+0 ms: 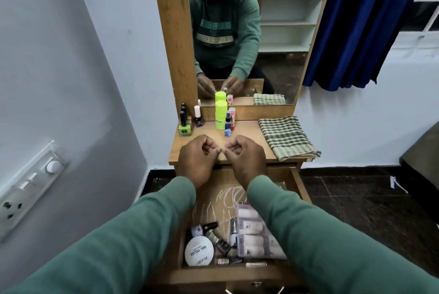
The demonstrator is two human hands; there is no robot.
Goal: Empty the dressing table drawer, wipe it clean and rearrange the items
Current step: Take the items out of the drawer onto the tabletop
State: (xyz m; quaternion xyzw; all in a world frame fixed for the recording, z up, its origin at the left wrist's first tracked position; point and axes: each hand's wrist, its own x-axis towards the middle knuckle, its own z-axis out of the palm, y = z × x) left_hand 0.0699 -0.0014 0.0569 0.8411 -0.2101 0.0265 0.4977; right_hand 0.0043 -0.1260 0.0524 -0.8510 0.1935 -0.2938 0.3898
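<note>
The dressing table drawer [301, 183] stands pulled out below me, with white powdery streaks on its wooden floor. In its near half lie a round white nail polish remover tub [199, 251], several small nail polish bottles [210, 226] and a clear packet of small bottles [255, 234]. Above the front edge of the tabletop [251, 132] hover my left hand [196, 159] and my right hand [248, 159]. Their fingers are curled inward, the fingertips almost meet, and I see nothing in either hand.
On the tabletop stand a green nail polish bottle [184, 127], a dark one with a white cap [198, 119], a neon green bottle [221, 115] and a blue spray bottle [228, 125]. A folded checked cloth [286, 138] lies at its right. A mirror [237, 32] rises behind, a blue curtain [356, 25] hangs on the right.
</note>
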